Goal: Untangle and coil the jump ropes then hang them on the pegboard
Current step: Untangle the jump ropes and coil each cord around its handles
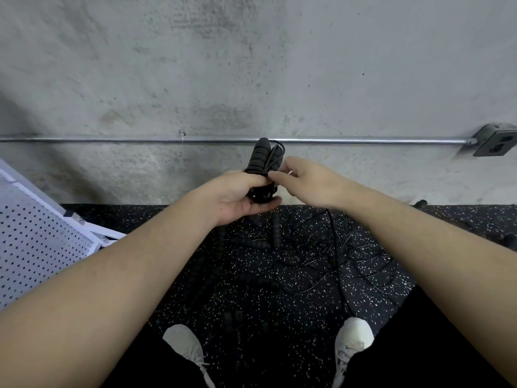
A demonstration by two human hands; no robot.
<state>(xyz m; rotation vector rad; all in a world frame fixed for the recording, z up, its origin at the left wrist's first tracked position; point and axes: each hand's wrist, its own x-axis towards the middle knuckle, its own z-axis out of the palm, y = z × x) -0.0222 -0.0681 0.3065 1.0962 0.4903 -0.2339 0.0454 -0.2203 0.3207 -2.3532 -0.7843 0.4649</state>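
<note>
A black jump rope bundle [261,169], foam handles upright with cord wound round them, is held chest-high in front of the concrete wall [251,65], above the speckled rubber floor [307,275]. The left hand [237,196] grips the lower part of the bundle, fingers curled round it. The right hand [300,179] pinches the cord at the bundle's right side, apparently finishing the wrap. Below, between the white shoes [184,343], a tangle of other ropes [279,261] lies on the floor toward the wall edge. A cord seems to trail down from the hands into that heap. A white pegboard [36,242] leans at the floor's left edge.

Likely risks: if the pinched end slips free, the wrap could spring loose, and a trailing cord may drag the heap tighter. No containers are visible.
</note>
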